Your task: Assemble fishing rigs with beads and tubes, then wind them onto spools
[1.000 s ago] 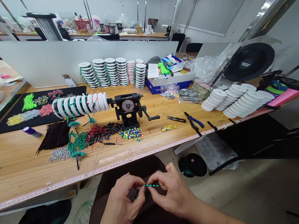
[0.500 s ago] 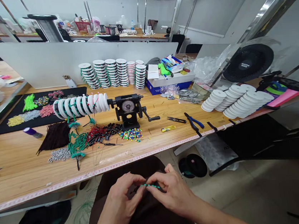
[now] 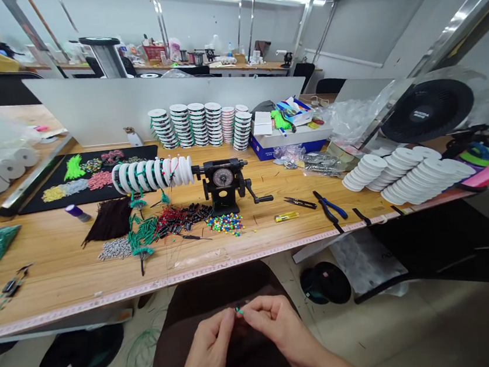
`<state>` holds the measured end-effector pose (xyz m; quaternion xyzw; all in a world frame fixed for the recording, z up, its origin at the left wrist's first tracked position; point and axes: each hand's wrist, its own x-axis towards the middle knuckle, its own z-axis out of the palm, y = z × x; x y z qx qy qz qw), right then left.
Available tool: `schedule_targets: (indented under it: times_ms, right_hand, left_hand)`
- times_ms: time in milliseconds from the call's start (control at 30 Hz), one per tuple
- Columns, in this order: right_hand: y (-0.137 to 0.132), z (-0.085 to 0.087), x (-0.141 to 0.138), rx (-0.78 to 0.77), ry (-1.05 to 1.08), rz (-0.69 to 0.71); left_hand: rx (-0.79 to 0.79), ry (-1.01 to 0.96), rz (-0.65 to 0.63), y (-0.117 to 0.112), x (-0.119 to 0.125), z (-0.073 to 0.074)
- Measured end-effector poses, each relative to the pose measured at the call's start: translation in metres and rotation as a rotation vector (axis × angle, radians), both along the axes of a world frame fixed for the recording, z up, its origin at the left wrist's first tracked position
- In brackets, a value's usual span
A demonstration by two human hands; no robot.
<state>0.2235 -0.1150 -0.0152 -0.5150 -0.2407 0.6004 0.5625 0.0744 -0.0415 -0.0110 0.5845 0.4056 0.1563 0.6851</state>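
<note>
Over my lap, below the table's front edge, my left hand (image 3: 212, 343) and my right hand (image 3: 275, 326) meet fingertip to fingertip. Both pinch a small green beaded piece (image 3: 239, 310), of which only the tip shows between the fingers. On the table ahead stands a black hand-crank winder (image 3: 224, 181) with a row of white spools (image 3: 151, 174) on its shaft. Piles of green, red and black tubes (image 3: 165, 222) and coloured beads (image 3: 226, 224) lie in front of it.
Stacked white spools (image 3: 198, 124) stand at the back, and more lie at the right (image 3: 404, 168). Scissors (image 3: 299, 202), blue pliers (image 3: 330, 208) and a yellow cutter (image 3: 286, 216) lie near the front edge. A black fan (image 3: 428, 109) stands at right and a black mat (image 3: 89, 177) at left.
The view has shifted, so the hands sit lower in the frame. The hands have closed together, and less of the green beaded piece shows than before.
</note>
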Motion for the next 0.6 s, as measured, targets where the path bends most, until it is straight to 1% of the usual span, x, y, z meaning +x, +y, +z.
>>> schedule_targets:
  times_ms: [67,133,200,267,367,433,500,533,600]
  right_hand:
    - [-0.001,-0.001,-0.005,0.002,-0.04,0.016]
    - [-0.002,-0.003,-0.008,-0.003,-0.099,0.034]
    - [-0.002,-0.004,-0.01,-0.009,-0.138,0.057]
    - [-0.001,-0.006,-0.011,-0.008,-0.159,0.077]
    - [0.001,-0.007,-0.015,0.018,-0.224,0.106]
    - [0.001,-0.008,-0.019,0.04,-0.328,0.136]
    - [0.0,-0.011,-0.022,0.09,-0.491,0.149]
    - [-0.001,-0.013,-0.023,0.128,-0.584,0.147]
    - [-0.003,-0.02,-0.022,0.215,-0.756,0.129]
  left_hand:
    - [-0.251,-0.112,0.189,-0.003,0.005,-0.004]
    - [-0.453,-0.2,0.365,-0.003,0.006,-0.005]
    - [-0.555,-0.26,0.473,-0.002,0.006,-0.005]
    - [-0.59,-0.302,0.543,0.0,0.005,-0.006]
    - [-0.574,-0.366,0.677,0.003,0.003,-0.006]
    - [-0.506,-0.409,0.773,0.009,-0.002,-0.006]
    - [-0.367,-0.436,0.884,0.02,-0.015,-0.004]
    - [-0.284,-0.44,0.945,0.028,-0.025,-0.002]
    - [-0.123,-0.436,1.083,0.046,-0.054,0.004]
